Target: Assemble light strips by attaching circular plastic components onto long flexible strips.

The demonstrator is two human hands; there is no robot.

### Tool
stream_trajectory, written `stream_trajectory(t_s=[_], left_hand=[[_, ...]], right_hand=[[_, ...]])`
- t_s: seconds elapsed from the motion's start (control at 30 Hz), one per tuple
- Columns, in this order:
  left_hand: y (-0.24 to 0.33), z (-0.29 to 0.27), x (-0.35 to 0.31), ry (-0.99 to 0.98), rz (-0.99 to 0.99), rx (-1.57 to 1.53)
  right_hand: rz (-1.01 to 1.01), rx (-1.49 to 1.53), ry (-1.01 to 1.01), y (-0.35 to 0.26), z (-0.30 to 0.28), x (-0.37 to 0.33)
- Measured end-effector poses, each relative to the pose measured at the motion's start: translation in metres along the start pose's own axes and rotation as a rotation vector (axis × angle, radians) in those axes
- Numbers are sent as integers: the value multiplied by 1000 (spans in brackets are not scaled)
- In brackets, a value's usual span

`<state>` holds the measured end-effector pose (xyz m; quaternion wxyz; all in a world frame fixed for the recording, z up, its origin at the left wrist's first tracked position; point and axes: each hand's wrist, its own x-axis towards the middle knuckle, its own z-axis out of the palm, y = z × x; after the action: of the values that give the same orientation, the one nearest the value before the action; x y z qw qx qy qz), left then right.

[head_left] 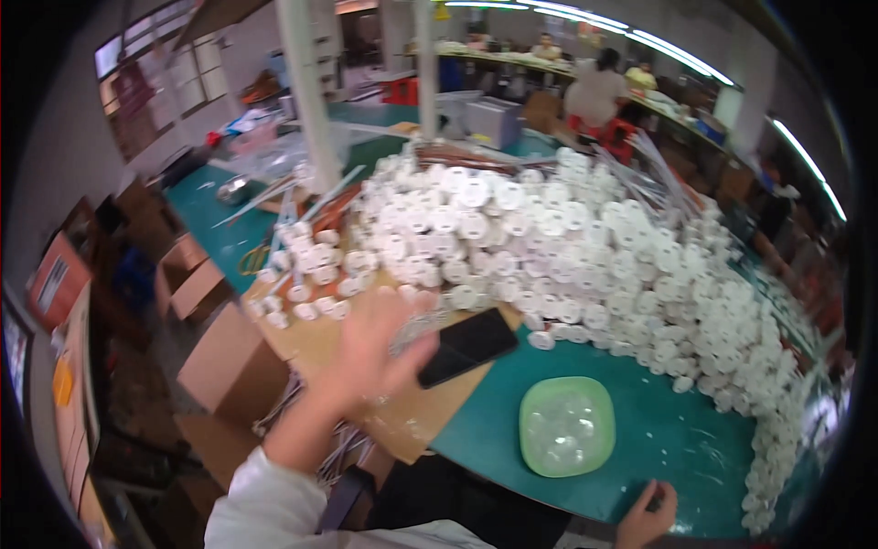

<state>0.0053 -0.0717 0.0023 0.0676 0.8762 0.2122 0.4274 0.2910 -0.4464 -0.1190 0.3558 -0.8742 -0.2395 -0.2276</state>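
Green table (681, 444) in a cluttered workshop, white discs (540, 242) heaped from about 9 round to 4 o'clock. Phone (468, 348) sits near the middle on brown cardboard (407, 435). Left hand (380, 343) is at the phone's 9 o'clock, blurry, thumb and fingers spread, not clenched. Bowl (528, 439) with clear bits (572, 430) is at 5; right hand (649, 517), further out that way, is curled, can't tell if it's holding anything.

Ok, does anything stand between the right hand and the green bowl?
Nothing visible does: between the right hand and the bowl lies only green tabletop. The white pile sits beyond the bowl, off that path.
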Motion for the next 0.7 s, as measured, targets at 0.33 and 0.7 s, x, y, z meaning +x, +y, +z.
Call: stream_trajectory(t_s=[0.33, 0.7], left_hand=[[44, 89, -84, 81, -592, -795], [-10, 113, -105, 163, -459, -971]], right_hand=[[-153, -49, 119, -9, -2, 9], [-108, 42, 187, -9, -10, 12]])
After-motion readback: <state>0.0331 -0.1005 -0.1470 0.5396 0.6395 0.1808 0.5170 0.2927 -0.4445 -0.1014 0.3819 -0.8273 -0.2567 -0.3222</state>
